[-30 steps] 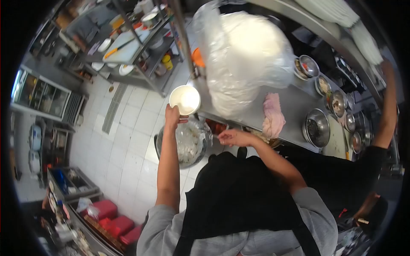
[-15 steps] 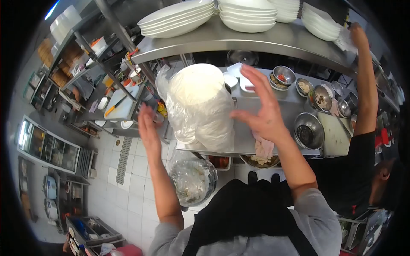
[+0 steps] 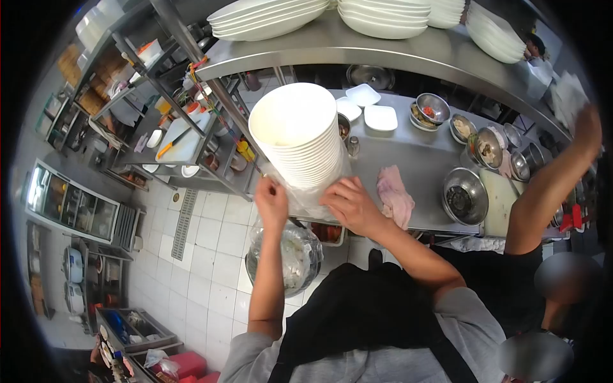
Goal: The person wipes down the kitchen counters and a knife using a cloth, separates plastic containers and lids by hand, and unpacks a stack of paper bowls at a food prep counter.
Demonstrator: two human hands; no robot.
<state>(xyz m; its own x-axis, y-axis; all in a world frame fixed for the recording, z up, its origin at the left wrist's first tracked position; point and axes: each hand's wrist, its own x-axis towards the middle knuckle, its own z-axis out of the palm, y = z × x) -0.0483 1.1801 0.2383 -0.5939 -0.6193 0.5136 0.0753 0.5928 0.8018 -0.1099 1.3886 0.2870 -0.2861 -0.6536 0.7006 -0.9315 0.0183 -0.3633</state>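
Observation:
A tall stack of white paper tubs (image 3: 297,137) stands on the steel counter in front of me, the top one open toward me. A clear plastic bag (image 3: 306,199) is bunched round the lower part of the stack, leaving the upper rims bare. My left hand (image 3: 272,199) is closed on the bag at the left side. On the right, my right hand (image 3: 351,204) pinches the bag with bent fingers close to the stack. A pink cloth (image 3: 394,195) lies on the counter to the right of that hand.
Steel bowls of food (image 3: 465,195) and a cutting board (image 3: 498,201) sit to the right, near a co-worker's outstretched arm (image 3: 549,185). White plates (image 3: 268,22) are stacked on the shelf above. Below the counter is a plastic-covered bowl (image 3: 294,262).
My hands have come down from beside the stack and closed on the bag. The bag has dropped from the upper tubs, baring their rims. The co-worker's arm has swung right with something white.

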